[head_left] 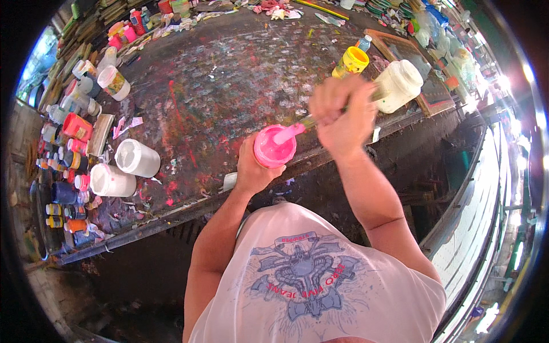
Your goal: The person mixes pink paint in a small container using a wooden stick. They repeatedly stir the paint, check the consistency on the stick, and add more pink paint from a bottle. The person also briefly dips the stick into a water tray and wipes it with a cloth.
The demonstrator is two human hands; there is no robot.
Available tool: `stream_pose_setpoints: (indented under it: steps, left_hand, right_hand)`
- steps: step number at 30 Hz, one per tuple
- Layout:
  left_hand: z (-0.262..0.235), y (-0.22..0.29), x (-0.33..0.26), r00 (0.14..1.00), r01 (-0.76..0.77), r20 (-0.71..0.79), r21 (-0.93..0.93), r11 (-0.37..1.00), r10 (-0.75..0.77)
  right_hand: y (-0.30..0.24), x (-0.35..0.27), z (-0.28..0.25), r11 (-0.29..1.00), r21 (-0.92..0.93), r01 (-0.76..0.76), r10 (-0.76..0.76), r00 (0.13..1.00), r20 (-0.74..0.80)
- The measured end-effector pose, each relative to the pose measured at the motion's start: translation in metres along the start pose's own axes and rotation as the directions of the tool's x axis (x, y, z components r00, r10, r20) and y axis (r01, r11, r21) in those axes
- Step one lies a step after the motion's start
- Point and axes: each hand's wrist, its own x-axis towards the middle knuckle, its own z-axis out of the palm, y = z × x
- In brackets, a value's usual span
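My left hand (253, 169) is wrapped round a small tub of bright pink paint (273, 155), near the front edge of the table. Closed around a thin stirring stick (309, 122), my right hand (345, 117) is a little blurred by motion. The stick's pink-coated end lies over the mouth of the tub, tilted down to the left. I cannot tell how deep its tip sits in the paint. Beyond my right hand stand a yellow paint tub (350, 60) and a large whitish jar (398, 87).
The table (229, 80) is dark and paint-stained. Two white tubs (137, 158) stand to the left, with many small paint bottles (74, 211) crowded along that side. A framed board (423, 68) lies at the far right. Bottles and rags (279, 8) line the back.
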Motion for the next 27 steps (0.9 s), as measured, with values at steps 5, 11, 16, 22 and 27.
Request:
stream_pose_setpoints:
  steps: [5, 11, 16, 22, 27]
  left_hand:
    - [0.005, -0.006, -0.006, 0.999, 0.026, -0.037, -0.129, 0.991, -0.031]
    - [0.001, 0.0, 0.0, 1.0, 0.014, 0.002, -0.018, 1.0, -0.014]
    - [0.004, 0.003, -0.003, 0.995, -0.046, -0.091, -0.052, 0.998, 0.041]
    - [-0.001, 0.005, -0.002, 0.997, -0.051, -0.058, 0.034, 0.998, 0.053]
    - [-0.002, 0.011, -0.002, 1.0, 0.006, -0.024, -0.039, 0.999, -0.007]
  right_hand:
    - [0.052, -0.033, 0.014, 0.994, -0.082, 0.075, -0.08, 0.995, -0.066]
    - [0.031, -0.028, 0.0, 0.955, -0.222, -0.198, 0.255, 0.93, 0.265]
    - [0.053, -0.03, 0.011, 0.992, -0.128, -0.005, 0.013, 0.998, 0.065]
    - [0.03, -0.015, 0.004, 0.975, -0.187, -0.121, 0.168, 0.95, 0.264]
    - [0.047, -0.038, 0.012, 0.985, 0.068, -0.159, 0.139, 0.962, 0.236]
